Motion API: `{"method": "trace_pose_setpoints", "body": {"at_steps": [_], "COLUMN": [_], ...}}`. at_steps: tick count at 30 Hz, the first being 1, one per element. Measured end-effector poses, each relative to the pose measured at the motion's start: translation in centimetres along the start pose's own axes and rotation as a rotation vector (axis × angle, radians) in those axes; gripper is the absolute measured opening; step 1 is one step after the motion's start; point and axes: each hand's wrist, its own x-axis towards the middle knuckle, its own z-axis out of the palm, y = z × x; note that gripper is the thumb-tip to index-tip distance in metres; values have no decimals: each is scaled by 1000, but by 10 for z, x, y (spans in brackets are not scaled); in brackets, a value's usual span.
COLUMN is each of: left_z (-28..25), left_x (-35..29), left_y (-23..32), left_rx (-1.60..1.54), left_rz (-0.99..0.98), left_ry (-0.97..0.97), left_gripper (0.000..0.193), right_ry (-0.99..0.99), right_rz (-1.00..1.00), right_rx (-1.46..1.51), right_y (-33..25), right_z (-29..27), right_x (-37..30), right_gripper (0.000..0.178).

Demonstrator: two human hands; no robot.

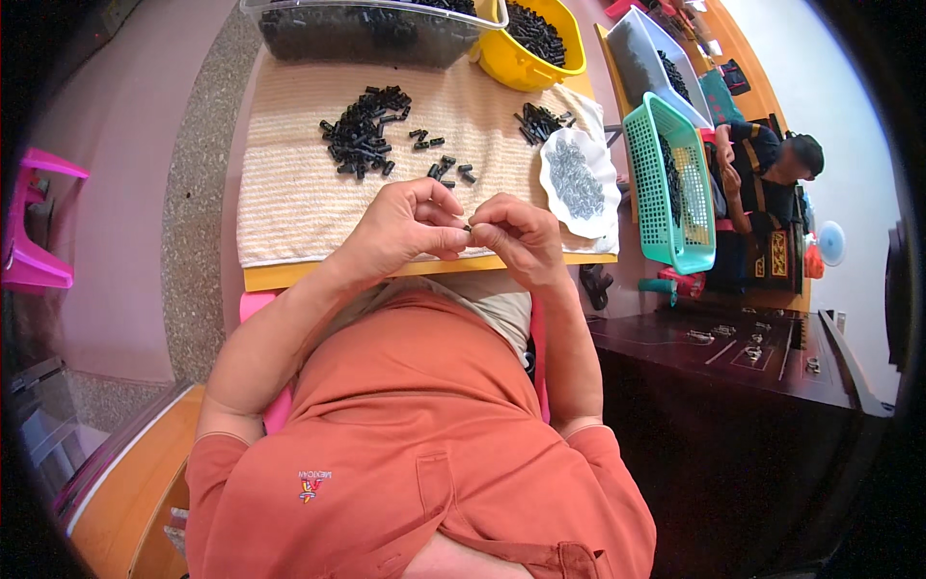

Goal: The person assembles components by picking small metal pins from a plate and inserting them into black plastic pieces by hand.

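My left hand [410, 224] and my right hand [522, 236] meet over the near edge of a striped towel [289, 217]. Their fingertips pinch a small black piece [468, 228] between them; most of it is hidden by the fingers. Just beyond lie a few loose black cylindrical parts [444, 167], with a larger heap of black parts [362, 135] farther left. A smaller group of the same parts [540, 124] rests at the far right of the towel. Close to my right hand stands a white scalloped dish [605, 220] holding many tiny shiny, see-through pieces.
At the towel's far side stand a transparent bin [376, 41] and a yellow tub [526, 77], both with black parts. To the right are a green basket [694, 174] and a whitish bin [632, 58]. Another person [772, 174] sits beyond them. A pink stool [43, 222] stands left.
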Motion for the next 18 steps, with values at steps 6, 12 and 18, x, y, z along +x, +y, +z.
{"method": "trace_pose_setpoints", "body": {"at_steps": [6, 12, 18], "left_z": [-2, -3, -11], "left_x": [-1, -2, 2], "left_y": [0, 7, 5], "left_rx": [-23, -60, -70], "left_rz": [-67, -49, 27], "left_ry": [-29, -1, 60], "left_gripper": [23, 22, 18], "right_ry": [-103, -10, 89], "right_rz": [-91, -215, -240], "right_rx": [-125, -241, -317], "right_y": [-2, -1, -9], "right_z": [-7, 10, 22], "right_x": [3, -2, -1], "right_gripper": [6, 21, 27]}}
